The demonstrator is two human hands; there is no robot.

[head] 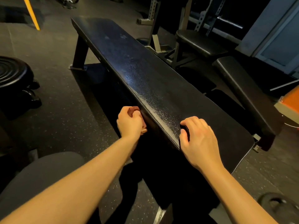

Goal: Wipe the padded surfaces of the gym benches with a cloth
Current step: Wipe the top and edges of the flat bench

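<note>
We see a long black bench (145,75) running from the upper left of the frame down to the lower middle, its padded top shining where light hits it. The left hand (129,122) sits at the lower middle, against the pad's left side edge, with its fingers curled tight around a reddish-brown cloth (135,109). The cloth peeks out above and below the fist and touches the side of the pad. The right hand (199,140) rests on top of the pad just right of that edge, fingers bent. There is a dark shape under the fingertips, and we cannot tell whether the hand grips anything. On the right of the frame stand a second bench (200,43) and a sloping pad (242,94). A yellow post (31,13) leans at the upper left, a stack of weight plates (13,73) sits at the left edge, and the speckled floor (64,110) lies beneath.
</note>
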